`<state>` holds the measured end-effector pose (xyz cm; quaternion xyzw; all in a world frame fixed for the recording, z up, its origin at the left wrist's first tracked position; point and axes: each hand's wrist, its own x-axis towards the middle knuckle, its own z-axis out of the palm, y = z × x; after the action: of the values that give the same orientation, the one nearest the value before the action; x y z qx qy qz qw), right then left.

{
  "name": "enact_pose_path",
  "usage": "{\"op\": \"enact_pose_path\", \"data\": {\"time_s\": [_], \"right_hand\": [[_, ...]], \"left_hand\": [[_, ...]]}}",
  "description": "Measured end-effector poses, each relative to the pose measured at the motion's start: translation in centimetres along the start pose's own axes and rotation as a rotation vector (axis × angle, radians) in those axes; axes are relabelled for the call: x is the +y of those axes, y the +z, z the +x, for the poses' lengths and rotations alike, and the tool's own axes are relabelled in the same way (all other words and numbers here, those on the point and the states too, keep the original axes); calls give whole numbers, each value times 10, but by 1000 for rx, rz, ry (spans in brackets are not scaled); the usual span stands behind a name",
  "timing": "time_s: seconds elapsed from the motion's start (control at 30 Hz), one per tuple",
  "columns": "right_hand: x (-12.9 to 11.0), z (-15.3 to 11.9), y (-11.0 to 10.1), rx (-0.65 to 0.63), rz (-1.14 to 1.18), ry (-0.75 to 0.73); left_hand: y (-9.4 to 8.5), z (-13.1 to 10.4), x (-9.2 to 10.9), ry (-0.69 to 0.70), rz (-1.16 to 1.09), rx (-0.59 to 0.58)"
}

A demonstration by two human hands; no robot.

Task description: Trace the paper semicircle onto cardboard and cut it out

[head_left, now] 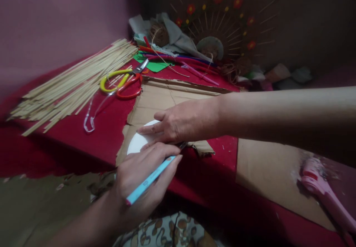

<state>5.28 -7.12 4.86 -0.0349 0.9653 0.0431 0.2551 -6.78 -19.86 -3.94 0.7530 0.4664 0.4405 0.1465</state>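
My left hand (150,180) reaches in from the lower left, its fingers closed around a light blue pen (150,180). The pen's writing end points away to the right, near the edge of the cardboard, and its tip is hard to make out. My right hand (178,122) comes from the right and lies with fingers spread over a white disc (136,142), pressing it on the cardboard. Both hands cover part of the disc. Beneath it is the torn-edged brown cardboard (155,98), resting on a red cloth (105,143).
Scissors (121,85) with yellow and red handles lie beside a pile of thin sticks (75,80). Pipe cleaners (180,58), green sheets (157,66) and twine (159,34) are behind. A pink glue gun (319,184) rests at right on another cardboard piece (267,169).
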Motion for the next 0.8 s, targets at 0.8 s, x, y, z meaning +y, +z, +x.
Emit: {"op": "enact_pose_path", "data": {"time_s": [0.8], "right_hand": [[-2,0,-6,-63,-202,-82]], "left_hand": [[-13,-13,-5,-93,13,9]]}}
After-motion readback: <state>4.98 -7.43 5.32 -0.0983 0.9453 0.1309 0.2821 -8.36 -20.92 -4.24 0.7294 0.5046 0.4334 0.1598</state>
